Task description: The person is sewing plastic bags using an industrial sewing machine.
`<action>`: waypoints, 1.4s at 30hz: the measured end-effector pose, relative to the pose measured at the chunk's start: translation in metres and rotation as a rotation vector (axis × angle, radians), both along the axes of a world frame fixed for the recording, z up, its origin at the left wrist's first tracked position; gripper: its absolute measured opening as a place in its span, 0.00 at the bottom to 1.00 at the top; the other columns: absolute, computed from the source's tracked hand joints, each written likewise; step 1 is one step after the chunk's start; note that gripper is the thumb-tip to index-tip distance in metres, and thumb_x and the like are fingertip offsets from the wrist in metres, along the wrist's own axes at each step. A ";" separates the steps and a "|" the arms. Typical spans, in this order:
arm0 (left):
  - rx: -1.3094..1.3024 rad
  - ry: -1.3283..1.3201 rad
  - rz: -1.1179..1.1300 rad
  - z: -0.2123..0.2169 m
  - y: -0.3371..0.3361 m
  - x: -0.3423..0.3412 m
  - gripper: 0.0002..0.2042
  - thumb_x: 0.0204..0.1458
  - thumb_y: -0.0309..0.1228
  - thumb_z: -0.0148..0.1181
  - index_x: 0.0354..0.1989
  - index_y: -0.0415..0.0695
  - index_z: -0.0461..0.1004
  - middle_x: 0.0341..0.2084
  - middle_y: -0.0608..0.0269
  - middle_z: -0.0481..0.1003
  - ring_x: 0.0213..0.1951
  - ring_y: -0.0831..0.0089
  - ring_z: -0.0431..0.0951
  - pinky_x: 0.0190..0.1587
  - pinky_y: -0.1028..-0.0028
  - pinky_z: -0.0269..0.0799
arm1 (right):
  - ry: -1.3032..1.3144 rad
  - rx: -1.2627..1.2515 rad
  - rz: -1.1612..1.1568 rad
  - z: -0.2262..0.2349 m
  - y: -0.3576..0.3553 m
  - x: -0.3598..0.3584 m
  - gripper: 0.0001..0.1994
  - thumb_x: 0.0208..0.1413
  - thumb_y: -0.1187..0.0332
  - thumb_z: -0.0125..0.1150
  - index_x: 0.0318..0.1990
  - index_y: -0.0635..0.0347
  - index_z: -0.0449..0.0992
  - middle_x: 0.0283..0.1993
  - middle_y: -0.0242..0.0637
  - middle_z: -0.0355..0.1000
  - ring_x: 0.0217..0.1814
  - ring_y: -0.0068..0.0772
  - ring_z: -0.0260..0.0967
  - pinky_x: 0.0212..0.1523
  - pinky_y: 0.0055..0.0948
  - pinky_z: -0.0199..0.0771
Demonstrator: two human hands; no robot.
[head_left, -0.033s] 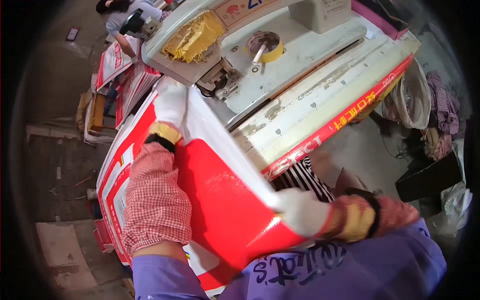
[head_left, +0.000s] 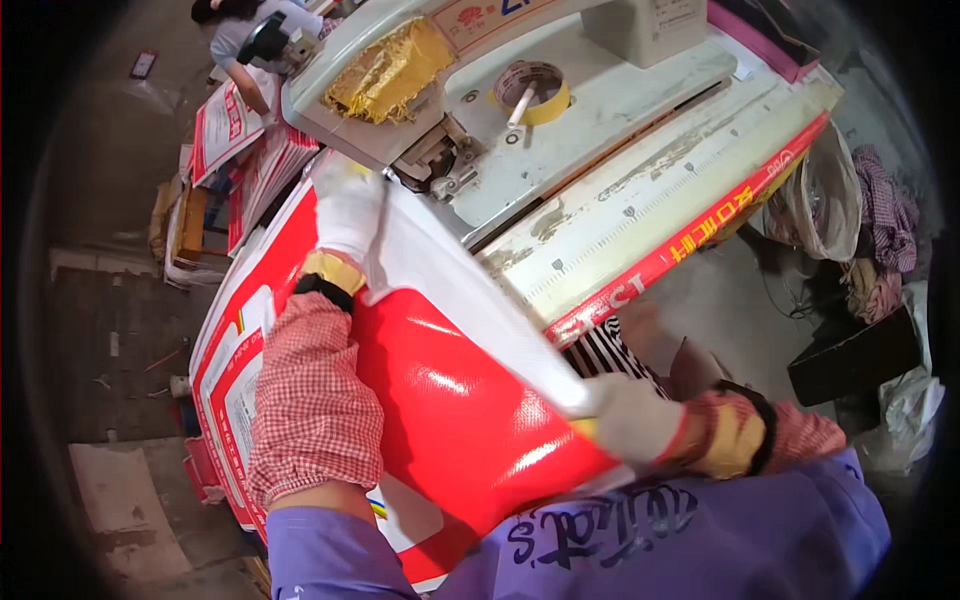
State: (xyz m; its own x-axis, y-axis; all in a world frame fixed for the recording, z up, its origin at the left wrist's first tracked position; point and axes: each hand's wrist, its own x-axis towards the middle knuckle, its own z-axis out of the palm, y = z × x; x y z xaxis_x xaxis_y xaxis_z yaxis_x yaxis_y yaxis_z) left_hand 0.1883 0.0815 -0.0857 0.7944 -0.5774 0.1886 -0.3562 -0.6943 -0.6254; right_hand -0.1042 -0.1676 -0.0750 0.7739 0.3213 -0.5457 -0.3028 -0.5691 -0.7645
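Observation:
A red and white woven plastic sack (head_left: 450, 380) lies slanted across my front, with its white edge running up toward the sewing machine (head_left: 600, 60). My left hand (head_left: 348, 215), in a white glove, grips the upper end of that edge close to the machine's needle area (head_left: 435, 160); its fingertips are blurred. At the lower right, my gloved right hand (head_left: 640, 420) is closed on the sack's other corner. Between both hands the white edge is stretched nearly straight. Checked red sleeves cover my forearms.
A tape roll (head_left: 545, 95) with a white stick lies on the machine bed. The worktable (head_left: 600, 240) has a red strip along its front. Stacked sacks (head_left: 265, 180) and another person (head_left: 245, 45) are at the far left. A black box (head_left: 855, 355) stands right.
My right hand has shifted slightly right with the sack's corner. The sack's red face catches more light, and a wider white band shows along its edge. My left hand stays near the machine.

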 end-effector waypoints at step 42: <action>-0.218 0.141 -0.071 0.155 0.019 0.089 0.08 0.46 0.29 0.56 0.35 0.50 0.78 0.40 0.56 0.73 0.43 0.55 0.74 0.45 0.64 0.69 | -0.910 -0.554 0.226 -0.030 0.065 0.170 0.21 0.58 0.57 0.48 0.52 0.63 0.68 0.26 0.44 0.73 0.28 0.46 0.73 0.27 0.39 0.72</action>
State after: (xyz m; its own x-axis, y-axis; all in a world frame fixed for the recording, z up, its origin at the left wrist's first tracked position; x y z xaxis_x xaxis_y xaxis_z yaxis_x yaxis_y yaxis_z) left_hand 0.2773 0.1002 0.0695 0.7804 -0.5907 0.2050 -0.4820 -0.7772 -0.4045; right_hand 0.0657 -0.1029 -0.1046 0.9152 0.3930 0.0890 0.4020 -0.8752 -0.2692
